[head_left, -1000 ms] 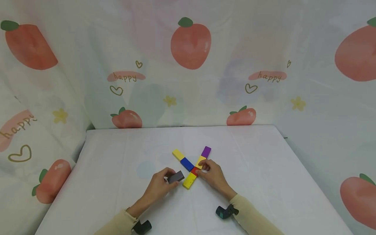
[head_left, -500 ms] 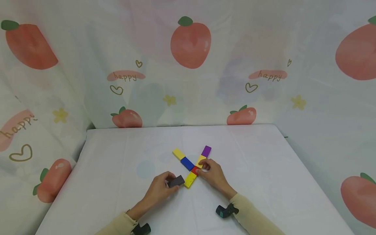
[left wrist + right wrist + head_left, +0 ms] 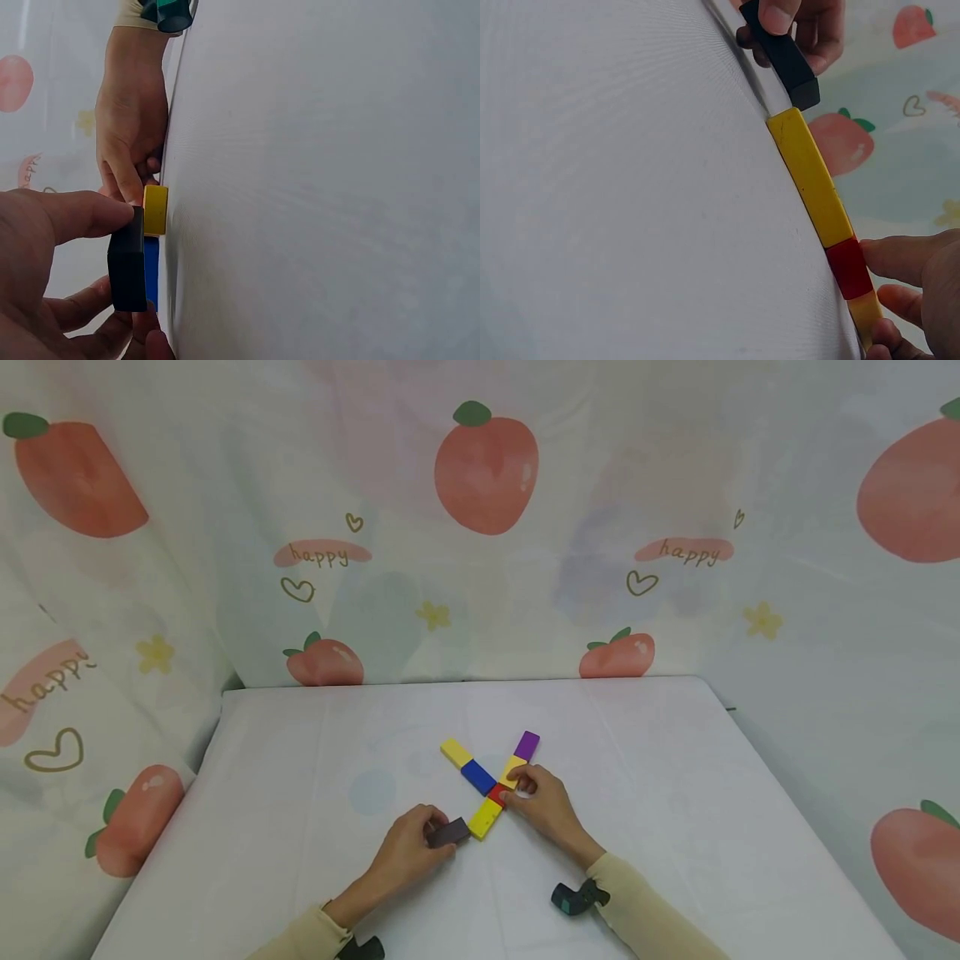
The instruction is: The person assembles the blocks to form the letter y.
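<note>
In the head view, my left hand (image 3: 408, 847) pinches a dark grey rectangular block (image 3: 448, 832) between thumb and fingers. Its right end is right at the lower end of a yellow block (image 3: 485, 818). My right hand (image 3: 551, 806) has its thumb on a red block (image 3: 497, 794), fingers curled at the yellow block (image 3: 512, 769) above it. A purple block (image 3: 527, 745) ends that row. From the middle, a blue block (image 3: 477, 777) and another yellow block (image 3: 455, 753) branch up to the left. The right wrist view shows the thumb against the red block (image 3: 850, 268).
A white cloth covers the table (image 3: 300, 760). Behind it hangs a pale curtain (image 3: 390, 468) printed with peaches, hearts and flowers. Dark wrist cameras sit at both sleeves (image 3: 648, 906).
My left hand has lowered the dark grey block toward the near side, and the block now lies beside the yellow block's lower end. My right hand stays in place.
</note>
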A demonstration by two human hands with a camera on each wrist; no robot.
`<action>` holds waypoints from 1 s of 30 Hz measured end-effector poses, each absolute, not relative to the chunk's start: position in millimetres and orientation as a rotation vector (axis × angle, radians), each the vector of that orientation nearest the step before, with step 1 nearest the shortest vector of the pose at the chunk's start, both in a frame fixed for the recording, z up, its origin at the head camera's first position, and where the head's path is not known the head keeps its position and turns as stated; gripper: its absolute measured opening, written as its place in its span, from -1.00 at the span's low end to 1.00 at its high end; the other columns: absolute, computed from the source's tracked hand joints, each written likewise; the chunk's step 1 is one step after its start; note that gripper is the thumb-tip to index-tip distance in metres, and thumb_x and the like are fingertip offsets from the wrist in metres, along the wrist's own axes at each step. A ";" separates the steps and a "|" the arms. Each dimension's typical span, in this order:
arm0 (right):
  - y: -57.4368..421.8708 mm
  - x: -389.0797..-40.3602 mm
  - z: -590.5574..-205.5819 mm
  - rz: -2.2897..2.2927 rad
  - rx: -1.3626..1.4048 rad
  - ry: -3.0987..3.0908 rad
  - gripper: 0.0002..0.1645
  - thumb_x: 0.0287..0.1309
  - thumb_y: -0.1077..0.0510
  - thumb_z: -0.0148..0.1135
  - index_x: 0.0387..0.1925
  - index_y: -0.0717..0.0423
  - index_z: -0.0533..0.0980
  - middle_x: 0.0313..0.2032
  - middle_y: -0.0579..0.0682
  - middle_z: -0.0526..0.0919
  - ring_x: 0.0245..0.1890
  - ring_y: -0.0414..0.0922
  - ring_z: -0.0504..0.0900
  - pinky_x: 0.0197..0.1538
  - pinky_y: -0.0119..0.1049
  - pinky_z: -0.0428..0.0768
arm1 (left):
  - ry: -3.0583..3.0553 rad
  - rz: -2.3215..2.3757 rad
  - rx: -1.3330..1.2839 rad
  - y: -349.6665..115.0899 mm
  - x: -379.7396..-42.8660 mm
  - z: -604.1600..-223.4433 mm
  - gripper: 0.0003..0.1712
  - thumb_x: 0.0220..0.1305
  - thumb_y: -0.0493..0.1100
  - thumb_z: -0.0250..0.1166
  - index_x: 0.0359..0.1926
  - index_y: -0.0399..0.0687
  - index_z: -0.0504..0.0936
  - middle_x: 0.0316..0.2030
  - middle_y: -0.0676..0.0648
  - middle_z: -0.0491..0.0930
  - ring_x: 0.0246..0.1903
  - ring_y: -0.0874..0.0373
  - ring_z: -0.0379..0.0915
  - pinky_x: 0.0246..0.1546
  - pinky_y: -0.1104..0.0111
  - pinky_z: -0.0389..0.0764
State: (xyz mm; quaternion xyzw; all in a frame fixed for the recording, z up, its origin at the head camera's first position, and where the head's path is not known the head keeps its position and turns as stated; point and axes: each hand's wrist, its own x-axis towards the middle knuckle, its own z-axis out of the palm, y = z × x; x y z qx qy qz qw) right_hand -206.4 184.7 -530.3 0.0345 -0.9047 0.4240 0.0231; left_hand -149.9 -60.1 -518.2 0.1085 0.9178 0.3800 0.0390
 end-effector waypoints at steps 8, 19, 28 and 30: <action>185.1 -206.5 -530.7 1.315 0.095 -2.801 -0.71 0.04 0.10 0.47 -0.18 -0.01 0.61 -0.37 -0.10 0.49 -0.30 -0.16 0.41 -0.20 -0.36 0.41 | 2.807 1.086 0.322 -59.4 -147.4 -516.9 -0.64 -0.03 -0.05 0.51 -0.20 0.02 0.61 -0.35 0.10 0.56 -0.36 0.27 0.38 -0.32 0.43 0.39; 184.8 -206.8 -531.3 1.319 0.116 -2.785 -0.71 0.03 0.11 0.47 -0.17 0.00 0.61 -0.37 -0.09 0.50 -0.30 -0.16 0.41 -0.19 -0.37 0.41 | 2.815 1.005 0.385 -58.2 -144.8 -513.7 -0.62 -0.03 0.01 0.52 -0.20 0.05 0.60 -0.36 0.14 0.56 -0.41 0.30 0.32 -0.39 0.46 0.31; 184.2 -206.8 -531.5 1.307 0.119 -2.784 -0.71 0.03 0.11 0.47 -0.17 0.01 0.61 -0.38 -0.10 0.51 -0.30 -0.17 0.41 -0.20 -0.38 0.41 | 2.809 0.983 0.448 -62.0 -142.9 -508.8 -0.62 0.00 -0.08 0.47 -0.12 -0.01 0.64 -0.33 0.13 0.58 -0.41 0.32 0.34 -0.41 0.48 0.33; 184.3 -207.1 -532.0 1.301 0.120 -2.786 -0.71 0.03 0.11 0.47 -0.17 0.01 0.61 -0.38 -0.10 0.51 -0.31 -0.17 0.41 -0.20 -0.38 0.42 | 2.797 0.989 0.459 -62.4 -142.8 -509.3 -0.62 0.00 -0.07 0.48 -0.11 -0.01 0.65 -0.33 0.13 0.58 -0.43 0.32 0.33 -0.43 0.49 0.32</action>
